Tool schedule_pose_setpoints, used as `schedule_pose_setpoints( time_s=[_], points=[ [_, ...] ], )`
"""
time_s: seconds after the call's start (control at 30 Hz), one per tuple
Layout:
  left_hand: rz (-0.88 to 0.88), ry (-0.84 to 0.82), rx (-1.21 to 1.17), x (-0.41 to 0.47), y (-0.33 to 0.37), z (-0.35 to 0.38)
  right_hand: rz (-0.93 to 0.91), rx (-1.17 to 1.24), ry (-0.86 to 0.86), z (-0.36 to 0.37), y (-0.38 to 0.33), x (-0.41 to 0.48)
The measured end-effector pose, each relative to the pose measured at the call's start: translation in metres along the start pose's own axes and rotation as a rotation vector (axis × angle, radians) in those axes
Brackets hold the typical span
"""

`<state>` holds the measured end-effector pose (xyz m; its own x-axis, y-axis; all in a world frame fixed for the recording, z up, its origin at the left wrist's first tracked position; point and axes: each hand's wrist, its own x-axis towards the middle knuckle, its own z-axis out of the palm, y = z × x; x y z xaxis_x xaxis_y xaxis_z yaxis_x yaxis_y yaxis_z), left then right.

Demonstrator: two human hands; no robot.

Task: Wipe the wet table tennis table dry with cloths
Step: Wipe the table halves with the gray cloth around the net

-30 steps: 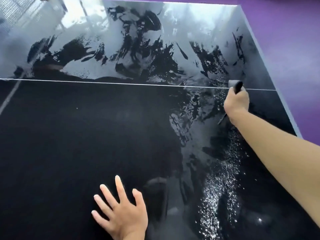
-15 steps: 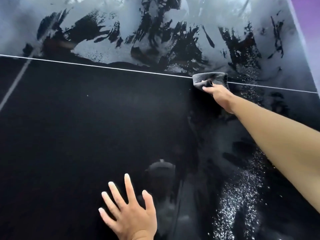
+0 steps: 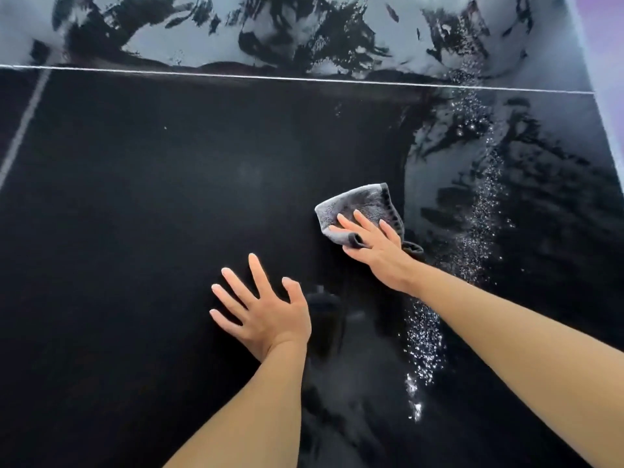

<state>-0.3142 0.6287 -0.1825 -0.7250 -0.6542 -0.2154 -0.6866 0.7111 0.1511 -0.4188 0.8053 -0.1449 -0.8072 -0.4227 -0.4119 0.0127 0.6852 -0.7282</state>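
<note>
Only a narrow strip of purple floor [image 3: 612, 18] shows at the far right (pale, rather blurred), in bright, even light.

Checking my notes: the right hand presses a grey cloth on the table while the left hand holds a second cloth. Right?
No. In the head view the left hand holds nothing, its fingers spread. The right hand does press the grey cloth on the table.
</note>
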Motion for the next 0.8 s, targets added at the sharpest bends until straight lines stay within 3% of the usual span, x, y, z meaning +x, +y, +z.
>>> schedule_pose_setpoints(
  time_s=[0.13,0.3,0.43,0.53,0.67,0.8],
  points=[
    [0.004,-0.068,-0.059,-0.001,-0.001,-0.007,0.046,0.146,-0.023,0.050,-0.019,-0.053],
    [0.079,-0.119,-0.240,-0.003,-0.011,-0.021,0.075,0.107,0.076,0.128,-0.037,-0.121],
    [0.281,-0.255,-0.451,-0.004,-0.035,-0.032,0.119,0.053,0.085,0.200,-0.048,-0.188],
    [0.402,-0.470,-0.698,-0.003,-0.070,-0.045,0.144,0.115,0.038,0.250,-0.058,-0.245],
    [0.508,-0.463,-0.624,-0.031,-0.146,-0.052,0.222,0.175,-0.062,0.290,-0.080,-0.305],
    [0.485,-0.483,-0.632,-0.084,-0.213,-0.055,0.496,0.595,-0.137,0.297,-0.094,-0.349]
  ],
)
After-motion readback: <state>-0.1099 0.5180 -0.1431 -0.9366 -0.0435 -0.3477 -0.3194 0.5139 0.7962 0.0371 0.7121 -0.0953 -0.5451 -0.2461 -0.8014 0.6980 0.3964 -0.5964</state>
